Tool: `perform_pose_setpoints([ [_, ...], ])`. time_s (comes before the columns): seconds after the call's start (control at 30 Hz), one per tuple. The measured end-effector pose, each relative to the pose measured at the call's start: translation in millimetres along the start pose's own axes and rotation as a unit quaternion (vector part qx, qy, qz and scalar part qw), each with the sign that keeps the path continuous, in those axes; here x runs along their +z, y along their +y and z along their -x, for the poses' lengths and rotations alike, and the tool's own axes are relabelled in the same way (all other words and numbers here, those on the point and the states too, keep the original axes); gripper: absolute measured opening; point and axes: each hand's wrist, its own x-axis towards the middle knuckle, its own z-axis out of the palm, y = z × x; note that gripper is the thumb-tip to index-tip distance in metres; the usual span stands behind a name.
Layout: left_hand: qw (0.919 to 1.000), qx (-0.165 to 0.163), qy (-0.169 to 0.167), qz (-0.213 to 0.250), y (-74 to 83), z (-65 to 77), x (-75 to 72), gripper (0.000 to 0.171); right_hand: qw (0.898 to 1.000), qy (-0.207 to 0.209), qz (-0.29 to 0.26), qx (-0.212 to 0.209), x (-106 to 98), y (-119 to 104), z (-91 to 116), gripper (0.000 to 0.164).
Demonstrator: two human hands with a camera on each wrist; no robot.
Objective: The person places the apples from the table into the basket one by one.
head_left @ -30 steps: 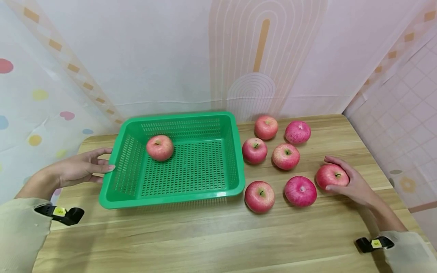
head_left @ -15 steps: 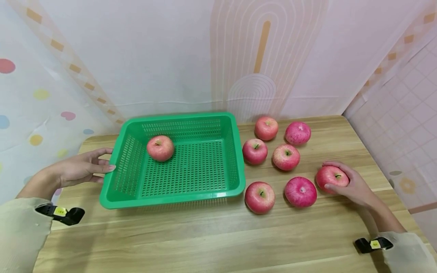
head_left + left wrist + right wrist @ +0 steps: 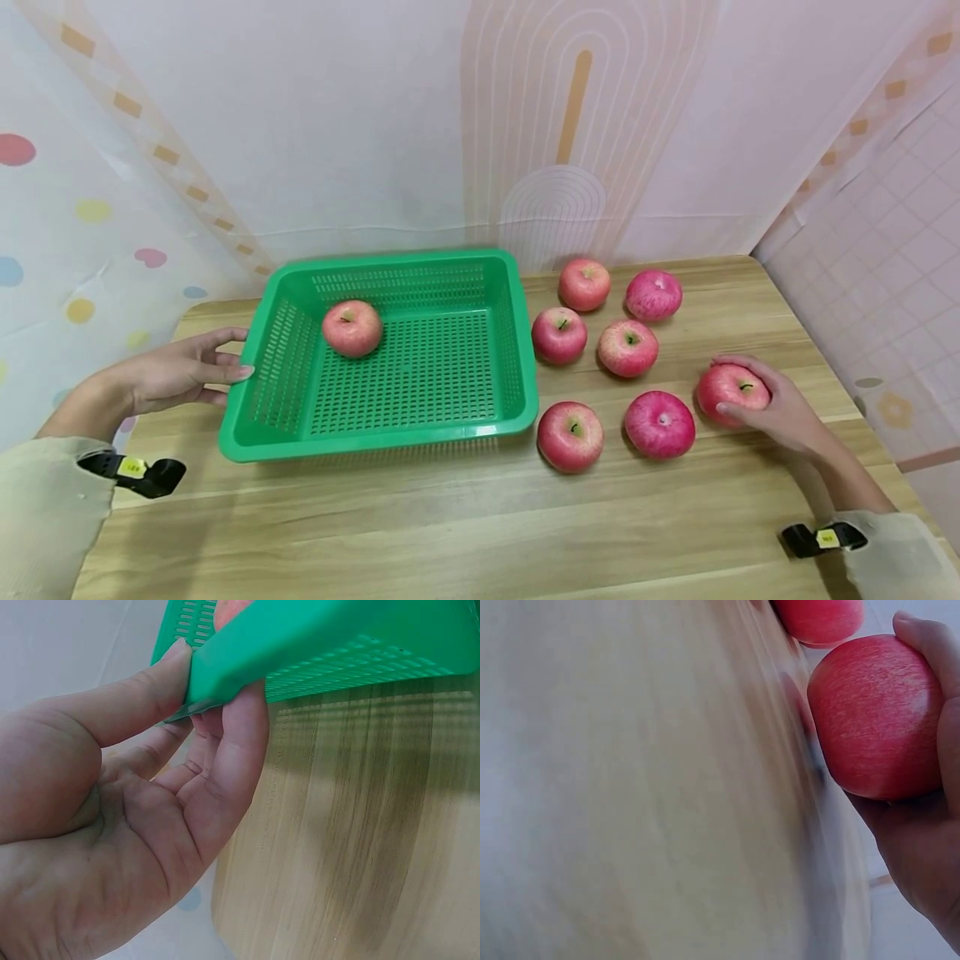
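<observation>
Bracing left, gripping right

Pinching the green basket (image 3: 375, 442) with the left hand (image 3: 171, 375), presumably to steady it, with 1 apple (image 3: 352, 329) inside. Gripping another apple (image 3: 729, 393) in the right hand (image 3: 791, 417), near 6 loose apples (image 3: 660, 425); hard to tell if lifted.

The head view looks down from above; wrist views face each hand (image 3: 150, 832) (image 3: 922, 847) closely, left and head sharing the basket (image 3: 420, 367).

The right hand (image 3: 783, 414) now closes more snugly round the round, red, green-stemmed apple (image 3: 729, 393) between its thumb and fingers.
</observation>
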Motion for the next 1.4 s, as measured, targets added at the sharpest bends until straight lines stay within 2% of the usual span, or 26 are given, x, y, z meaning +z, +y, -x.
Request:
perform_pose_setpoints([
  [0.3,1.0000,0.000,0.002,0.002,-0.1,0.6,-0.1,0.039,1.000,0.002,0.010,-0.004,-7.5,-10.1,-5.7,0.057],
  [0.6,0.9997,0.009,-0.014,0.017,-0.4,1.4,-1.0,0.038,1.000,0.006,0.024,-0.008,-14.8,-18.6,-16.8,0.060],
  [0.93,0.9998,0.004,-0.012,0.013,0.6,0.9,-1.9,0.037,0.999,0.012,0.016,-0.047,-19.0,-28.2,-30.1,0.060],
  [1.4,1.0000,-0.004,-0.002,0.002,2.4,-0.3,0.0,0.036,0.999,0.007,0.039,-0.026,-23.9,-49.3,-48.9,0.059],
])
